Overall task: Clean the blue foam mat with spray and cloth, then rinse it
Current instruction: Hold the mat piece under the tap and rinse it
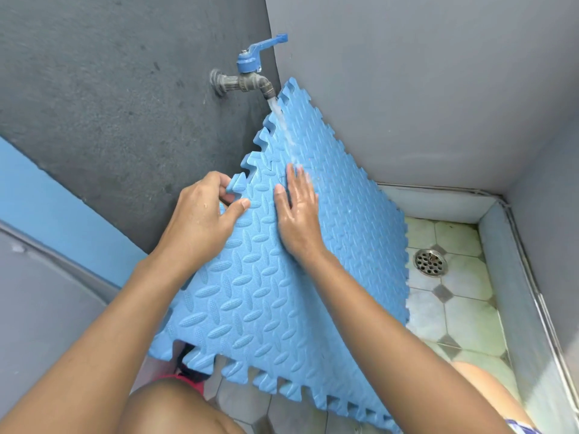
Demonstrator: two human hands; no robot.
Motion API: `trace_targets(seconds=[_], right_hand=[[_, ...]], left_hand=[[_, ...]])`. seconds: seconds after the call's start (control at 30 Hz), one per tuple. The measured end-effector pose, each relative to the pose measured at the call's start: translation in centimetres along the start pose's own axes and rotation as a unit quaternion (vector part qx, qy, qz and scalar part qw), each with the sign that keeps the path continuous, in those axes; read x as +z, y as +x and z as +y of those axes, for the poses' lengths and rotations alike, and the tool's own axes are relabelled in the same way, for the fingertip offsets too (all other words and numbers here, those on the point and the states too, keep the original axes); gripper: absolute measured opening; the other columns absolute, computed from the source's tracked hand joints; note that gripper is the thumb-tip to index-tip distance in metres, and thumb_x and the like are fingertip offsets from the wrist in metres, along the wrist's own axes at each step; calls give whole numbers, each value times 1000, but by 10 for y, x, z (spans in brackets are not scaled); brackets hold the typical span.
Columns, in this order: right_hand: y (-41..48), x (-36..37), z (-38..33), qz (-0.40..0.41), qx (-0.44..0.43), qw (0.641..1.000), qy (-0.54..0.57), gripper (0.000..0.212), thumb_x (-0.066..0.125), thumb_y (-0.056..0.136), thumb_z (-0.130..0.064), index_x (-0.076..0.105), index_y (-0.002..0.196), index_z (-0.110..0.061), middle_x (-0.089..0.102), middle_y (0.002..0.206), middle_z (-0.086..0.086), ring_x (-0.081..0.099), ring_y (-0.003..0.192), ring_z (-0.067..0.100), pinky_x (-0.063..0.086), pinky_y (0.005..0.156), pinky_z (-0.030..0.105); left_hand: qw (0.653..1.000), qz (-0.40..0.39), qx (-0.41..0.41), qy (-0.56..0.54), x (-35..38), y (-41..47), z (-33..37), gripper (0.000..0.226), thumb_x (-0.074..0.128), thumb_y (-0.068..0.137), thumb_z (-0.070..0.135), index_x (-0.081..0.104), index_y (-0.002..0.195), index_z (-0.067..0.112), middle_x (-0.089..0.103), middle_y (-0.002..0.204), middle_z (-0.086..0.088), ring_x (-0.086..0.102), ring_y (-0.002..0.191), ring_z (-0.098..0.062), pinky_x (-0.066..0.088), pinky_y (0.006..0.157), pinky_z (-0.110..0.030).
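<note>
A blue foam mat (266, 277) leans tilted under a running tap (250, 79), top corner uppermost. The left hand (200, 214) pinches its left edge; the right hand (297, 214) lies flat, fingers straight, nearer the stream

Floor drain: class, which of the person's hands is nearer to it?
Right. The right hand lies flat on the blue foam mat, left of the drain; the left hand grips the mat's edge farther left.

Sky-blue foam mat (266, 292) with embossed oval tread, blue-handled grey tap (247, 76), pale green-white diamond-inset floor tiles (463, 314)
</note>
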State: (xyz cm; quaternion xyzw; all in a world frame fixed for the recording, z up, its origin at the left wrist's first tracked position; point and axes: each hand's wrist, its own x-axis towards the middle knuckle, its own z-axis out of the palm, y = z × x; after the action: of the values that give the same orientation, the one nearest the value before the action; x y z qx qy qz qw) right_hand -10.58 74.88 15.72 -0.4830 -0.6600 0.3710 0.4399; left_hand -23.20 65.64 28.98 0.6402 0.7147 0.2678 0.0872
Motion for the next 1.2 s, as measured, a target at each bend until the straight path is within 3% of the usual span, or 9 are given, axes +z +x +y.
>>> trace_targets(seconds=[0.17,0.3,0.4,0.5,0.6,0.77,0.9,1.0,1.2], right_hand=[[-117,-2,38,-24,-73,996,-42,63,30,104,-50,11,161,-29,1,169,-11,-5,154,6,-10,124,31],[-133,-33,143,19,200,975,-93,61,19,101,-64,3,156,-42,0,170,-4,-9,155,11,-3,126,47],[-86,-59,143,29,345,935,-74,67,21,103,-59,17,160,-23,13,168,10,5,155,27,4,124,52],[-6,-82,63,20,251,968,18,54,29,106,-51,64,127,-15,61,135,9,49,131,31,32,112,42],[64,-99,-38,23,141,989,48,64,29,101,-61,66,92,-10,70,101,7,65,99,29,50,87,41],[134,-111,-154,-20,95,995,-12,70,18,102,-59,65,82,-12,72,90,7,65,78,20,44,64,31],[157,-101,-180,-17,83,991,-107,43,23,107,-32,59,99,-9,70,103,15,63,85,28,43,71,32],[167,-96,-174,2,85,987,-138,41,29,108,-35,56,116,-6,57,102,10,53,84,23,41,72,33],[205,-84,-184,-80,104,979,-155,30,37,102,-12,42,73,-15,54,86,12,52,60,22,35,50,23]], left_hand=[[1000,-5,-3,-4,0,-1,-1,16,68,98,29,60,109,21,63,94,18,54,84,8,37,66,-6],[1000,-13,-8,-5,2,-3,1,14,66,99,29,56,107,22,65,103,10,55,82,2,35,63,-12],[1000,-15,-10,-7,1,-4,3,14,66,99,30,55,106,22,66,105,8,55,83,2,36,64,-13],[1000,-19,-13,-6,1,-6,4,15,65,100,30,53,105,22,66,108,6,58,84,-5,37,64,-14],[1000,-24,-20,-5,2,-7,2,15,64,100,30,55,105,20,67,110,4,61,91,-16,39,66,-22],[999,-33,-23,-4,4,-9,-1,21,62,101,30,55,109,12,65,112,0,60,92,-17,42,73,-29],[999,-30,-21,-10,2,-11,-2,21,62,102,30,55,108,11,65,110,-1,60,86,-18,47,70,-32],[999,-29,-12,-11,2,-12,-4,22,61,102,30,54,107,11,64,109,-2,61,90,-21,51,74,-38],[999,-41,-12,-13,2,-4,-5,24,61,101,33,54,109,11,64,111,-3,61,100,-29,50,87,-46]])
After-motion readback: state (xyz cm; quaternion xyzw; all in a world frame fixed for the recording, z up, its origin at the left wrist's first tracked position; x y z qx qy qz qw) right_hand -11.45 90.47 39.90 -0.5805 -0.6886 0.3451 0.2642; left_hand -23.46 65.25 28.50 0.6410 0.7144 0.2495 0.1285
